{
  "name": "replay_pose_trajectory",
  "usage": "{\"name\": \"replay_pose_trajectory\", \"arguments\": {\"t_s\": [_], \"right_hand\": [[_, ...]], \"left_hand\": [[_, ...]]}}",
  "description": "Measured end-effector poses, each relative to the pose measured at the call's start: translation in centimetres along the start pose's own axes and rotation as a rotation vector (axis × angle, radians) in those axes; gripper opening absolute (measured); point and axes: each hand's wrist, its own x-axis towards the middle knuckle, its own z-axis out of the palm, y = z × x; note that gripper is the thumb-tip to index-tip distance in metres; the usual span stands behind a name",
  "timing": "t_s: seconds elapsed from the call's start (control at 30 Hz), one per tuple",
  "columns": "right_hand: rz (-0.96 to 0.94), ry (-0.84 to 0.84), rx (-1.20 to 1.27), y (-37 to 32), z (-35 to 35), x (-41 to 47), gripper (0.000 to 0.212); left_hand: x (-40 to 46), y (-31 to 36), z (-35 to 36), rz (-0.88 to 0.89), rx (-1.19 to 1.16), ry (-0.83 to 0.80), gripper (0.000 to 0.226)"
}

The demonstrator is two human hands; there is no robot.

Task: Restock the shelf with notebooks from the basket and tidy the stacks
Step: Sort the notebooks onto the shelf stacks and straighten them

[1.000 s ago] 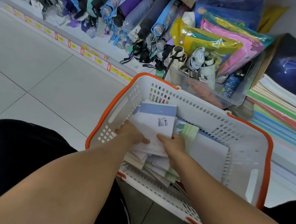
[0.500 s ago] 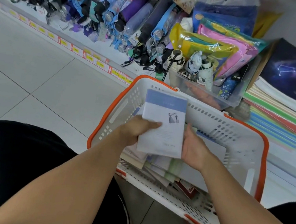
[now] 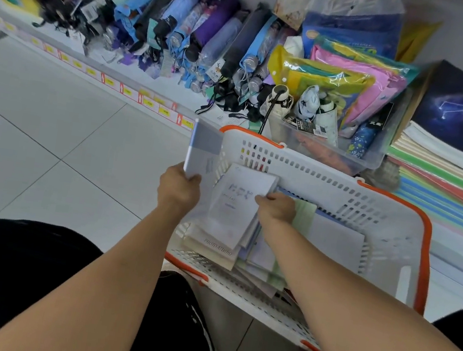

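The basket (image 3: 327,186), white with an orange rim, sits on the floor hard against the low shelf (image 3: 453,247), and I take it as my reference for all that follows. Beyond its far right corner, on the shelf, stands the notebook stack (image 3: 448,165), topped by a dark constellation cover and visibly uneven at the edges; this is the likely destination and it needs squaring. Beyond the far wall is a clear tub (image 3: 327,147) of small goods, and further left along the shelf a row of folded umbrellas (image 3: 185,33). Inside the basket, toward its near left corner, lies a loose pile of notebooks (image 3: 214,245). My left hand (image 3: 179,187) is over the basket's left wall, fingers clenched on the lower edge of a blue-banded notebook (image 3: 203,153) held upright above the rim. My right hand (image 3: 276,207) is inside the basket, fingers pinching the right edge of the white notebook (image 3: 238,203) atop the pile. Judgement: the step is gathering a handful. To do it well I should lift the white one clear by its edge, lay it flush against the blue-banded one, align spines, then carry both to the stack. Risk: the one-edge pinch may let covers splay or slide.
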Motion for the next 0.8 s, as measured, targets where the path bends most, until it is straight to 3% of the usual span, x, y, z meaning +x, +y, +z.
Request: {"name": "replay_pose_trajectory", "arguments": {"t_s": [0.1, 0.27, 0.57, 0.67, 0.8], "right_hand": [[0.019, -0.055, 0.084, -0.8, 0.8, -0.3, 0.021], [0.128, -0.053, 0.083, -0.5, 1.5, 0.7, 0.053], [0.161, -0.084, -0.099, 1.6, 0.3, 0.8, 0.034], [0.157, -0.095, -0.138, 2.4, -0.4, 0.5, 0.037], [0.166, -0.023, -0.121, 3.4, -3.0, 0.6, 0.034]], "left_hand": [[-0.2, -0.5, 0.5, -0.004, 0.032, -0.032, 0.041], [0.0, -1.0, 0.8, -0.027, 0.035, -0.045, 0.042], [0.6, -1.3, 1.3, -0.021, 0.053, -0.058, 0.043], [0.6, -1.1, 1.4, -0.026, 0.047, -0.061, 0.043], [0.7, -0.9, 1.8, -0.019, 0.030, -0.080, 0.045]]}}
